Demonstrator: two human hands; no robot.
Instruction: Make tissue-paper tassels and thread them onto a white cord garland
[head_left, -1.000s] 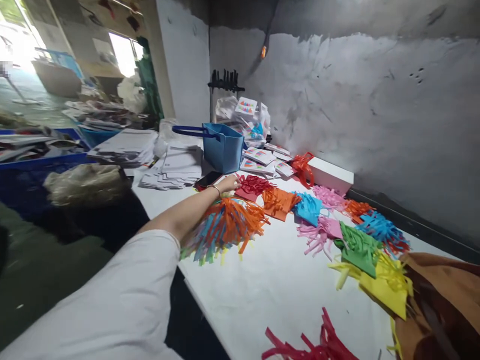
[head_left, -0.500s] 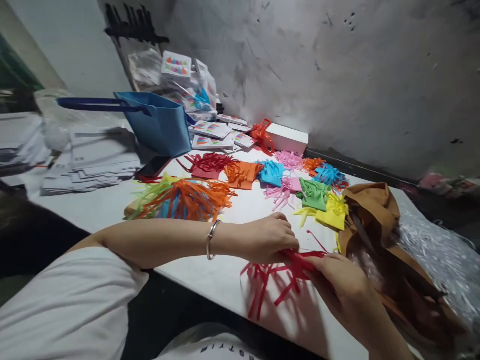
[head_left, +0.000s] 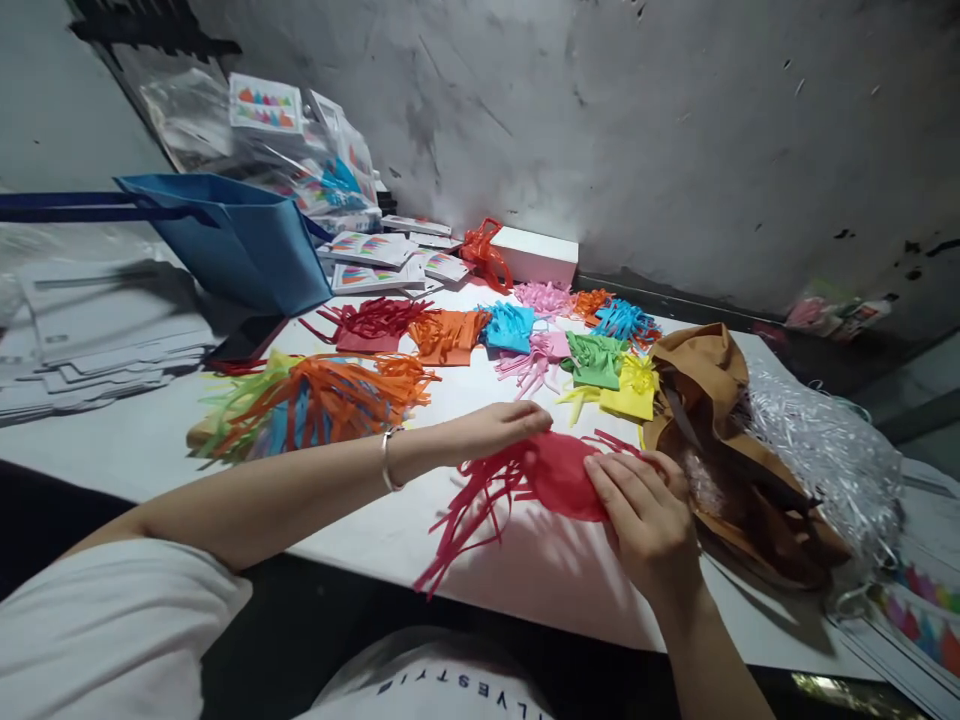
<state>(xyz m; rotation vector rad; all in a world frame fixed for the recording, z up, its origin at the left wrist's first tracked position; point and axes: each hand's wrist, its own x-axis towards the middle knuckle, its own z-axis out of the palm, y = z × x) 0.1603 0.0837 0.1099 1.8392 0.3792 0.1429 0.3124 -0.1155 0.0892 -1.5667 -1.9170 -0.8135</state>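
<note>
At a white-topped bench against a grey wall, I have a red fringed sheet directly in front of me, near the bench's front edge. My right hand holds its right side, fingers laid together over the top, thumb hidden beneath. My left hand, a silver bangle at the wrist, lies nearly flat at the far left of the sheet, where the fringe begins; its fingers are straight and close together, and I cannot tell whether they pinch anything.

The piece looks feather-light and limp, like tissue or thin fabric, its loose strips apt to tangle or tear if pulled one by one. The solid, uncut part looks the surest place to take hold, with the strips left to hang free.

Beyond my hands, folded fringed pieces lie in a row: dark red, orange, blue, pink, green and yellow. A multicoloured fringe bundle rests behind my left forearm; a brown bag slumps to my right.
</note>
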